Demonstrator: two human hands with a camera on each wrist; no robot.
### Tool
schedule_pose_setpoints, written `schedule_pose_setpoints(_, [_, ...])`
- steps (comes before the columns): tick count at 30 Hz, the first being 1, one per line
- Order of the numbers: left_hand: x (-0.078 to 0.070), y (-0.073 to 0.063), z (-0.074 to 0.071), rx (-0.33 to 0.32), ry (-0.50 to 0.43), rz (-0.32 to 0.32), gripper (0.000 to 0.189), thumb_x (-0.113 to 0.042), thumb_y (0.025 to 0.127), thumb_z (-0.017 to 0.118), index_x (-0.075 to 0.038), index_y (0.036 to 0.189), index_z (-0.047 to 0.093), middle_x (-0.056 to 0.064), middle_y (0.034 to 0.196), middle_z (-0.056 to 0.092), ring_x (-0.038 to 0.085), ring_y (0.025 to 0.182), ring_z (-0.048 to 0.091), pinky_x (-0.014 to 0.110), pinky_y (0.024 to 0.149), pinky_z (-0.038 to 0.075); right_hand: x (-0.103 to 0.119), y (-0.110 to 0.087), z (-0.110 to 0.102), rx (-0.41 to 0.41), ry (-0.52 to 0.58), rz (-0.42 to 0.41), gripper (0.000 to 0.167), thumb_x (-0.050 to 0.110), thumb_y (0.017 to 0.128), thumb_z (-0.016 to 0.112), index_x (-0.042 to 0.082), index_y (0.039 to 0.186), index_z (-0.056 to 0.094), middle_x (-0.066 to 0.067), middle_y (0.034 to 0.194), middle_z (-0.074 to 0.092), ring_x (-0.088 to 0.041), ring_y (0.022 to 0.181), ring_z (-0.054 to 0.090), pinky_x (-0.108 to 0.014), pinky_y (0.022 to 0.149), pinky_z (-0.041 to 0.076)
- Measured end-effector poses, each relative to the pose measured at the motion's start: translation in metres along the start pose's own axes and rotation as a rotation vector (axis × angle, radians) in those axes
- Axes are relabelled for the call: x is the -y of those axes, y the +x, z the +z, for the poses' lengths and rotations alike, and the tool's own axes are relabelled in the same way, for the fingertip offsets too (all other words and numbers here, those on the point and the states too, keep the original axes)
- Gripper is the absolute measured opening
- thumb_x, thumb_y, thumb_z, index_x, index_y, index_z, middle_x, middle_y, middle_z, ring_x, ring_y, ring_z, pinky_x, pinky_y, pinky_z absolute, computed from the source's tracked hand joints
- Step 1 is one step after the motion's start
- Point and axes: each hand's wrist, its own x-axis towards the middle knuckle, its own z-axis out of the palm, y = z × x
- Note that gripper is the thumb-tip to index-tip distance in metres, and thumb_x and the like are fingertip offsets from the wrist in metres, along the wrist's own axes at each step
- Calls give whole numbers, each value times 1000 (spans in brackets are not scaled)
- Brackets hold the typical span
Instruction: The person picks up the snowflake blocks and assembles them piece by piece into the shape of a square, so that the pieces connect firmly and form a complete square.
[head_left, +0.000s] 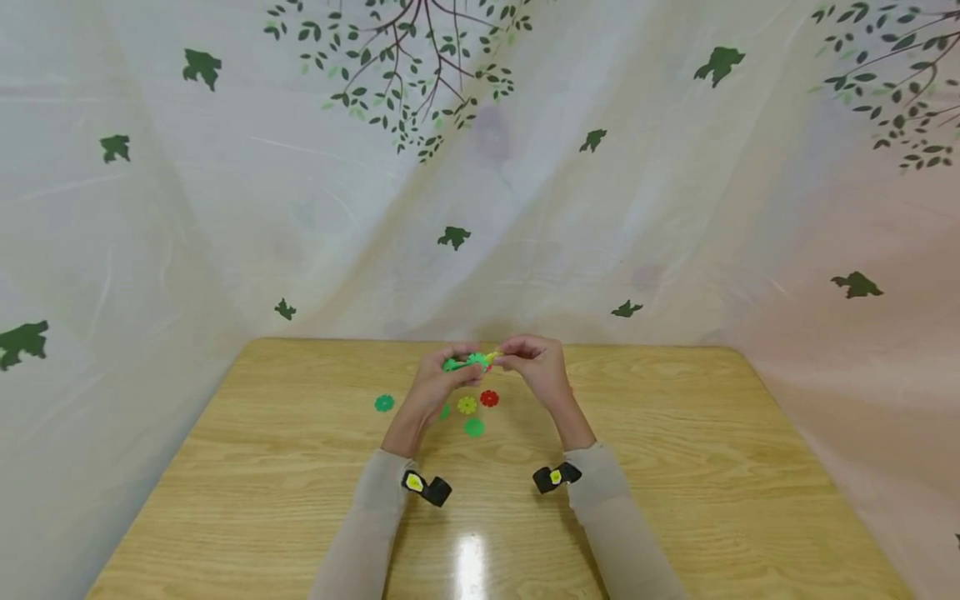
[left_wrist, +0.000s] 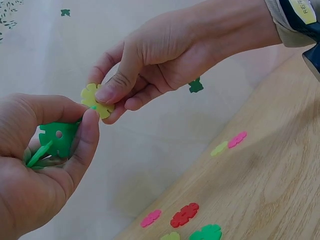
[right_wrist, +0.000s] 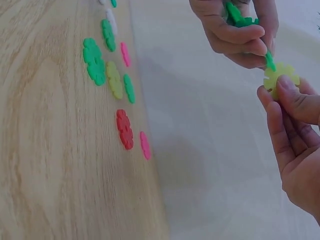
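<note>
Above the far part of the table, my left hand (head_left: 435,383) grips green notched snowflake discs (left_wrist: 60,137) between thumb and fingers. At least two of these discs are joined at an angle, one partly hidden by the palm. My right hand (head_left: 543,371) pinches a yellow snowflake disc (left_wrist: 90,95) between thumb and fingers. The yellow disc's edge meets a green disc's edge at the left fingertips; in the right wrist view, a green edge touches the yellow rim. How deeply their slots engage, I cannot tell.
Loose discs lie on the wooden table (head_left: 675,467) below the hands: a red disc (head_left: 489,398), a yellow one (head_left: 467,405), a green one (head_left: 473,427) and a teal-green one (head_left: 384,403). Pink discs (right_wrist: 145,145) lie near the far edge. A patterned curtain hangs behind.
</note>
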Motion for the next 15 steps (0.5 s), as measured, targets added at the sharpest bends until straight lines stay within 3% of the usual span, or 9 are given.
schedule_pose_setpoints(8, [-1, -2, -2, 11, 26, -9, 39, 4, 94, 65, 10, 132, 58, 5, 101, 58, 13, 82, 68, 22, 77, 61, 0, -1, 4, -31, 31, 5, 10, -15, 80, 78, -17, 85, 69, -6, 76, 73, -6, 62, 65, -19, 60, 58])
schedule_pose_setpoints(15, [0, -1, -1, 9, 13, -23, 39, 4, 95, 65, 11, 132, 58, 5, 101, 59, 11, 80, 67, 19, 74, 60, 3, -3, 11, -56, 44, -30, 8, -21, 78, 74, -19, 78, 66, -7, 73, 73, -9, 60, 65, -19, 59, 58])
